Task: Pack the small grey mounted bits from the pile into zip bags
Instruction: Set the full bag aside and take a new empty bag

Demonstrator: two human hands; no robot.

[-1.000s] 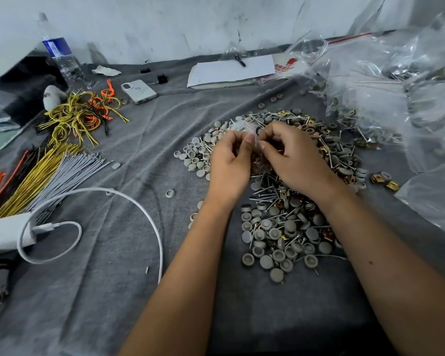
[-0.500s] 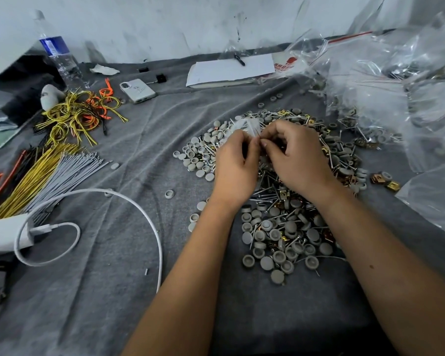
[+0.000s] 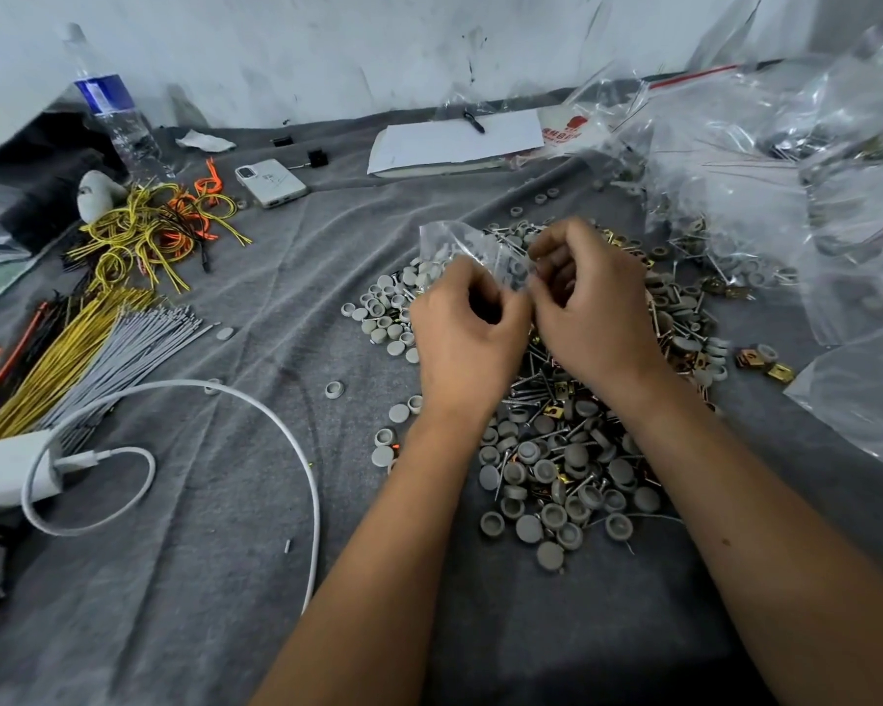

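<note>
Clear plastic zip bag [image 3: 472,249], small, pinched at its near edge between left hand [image 3: 467,336] and right hand [image 3: 595,303], fingers of both curled onto the film; bag lifted just beyond the knuckles, a few grey pieces visible inside. Contents not countable.

Grey mounted bits, pile [image 3: 556,471], spread directly beneath and behind both wrists, mixed with thin metal shanks and brass-coloured clips; looser scatter of pale grey caps [image 3: 383,318] just left of left hand.

Grey cloth [image 3: 225,578], wrinkled, under everything.

Heap of clear bags [image 3: 786,206], well right of and beyond right hand, some filled.

White cable [image 3: 276,425] looped left of left forearm, plugged into white charger [image 3: 6,471]. Yellow and grey wire bundles [image 3: 88,349] further left. White phone [image 3: 271,182], water bottle [image 3: 118,119] and white paper pad [image 3: 455,140] far beyond hands, near wall.
</note>
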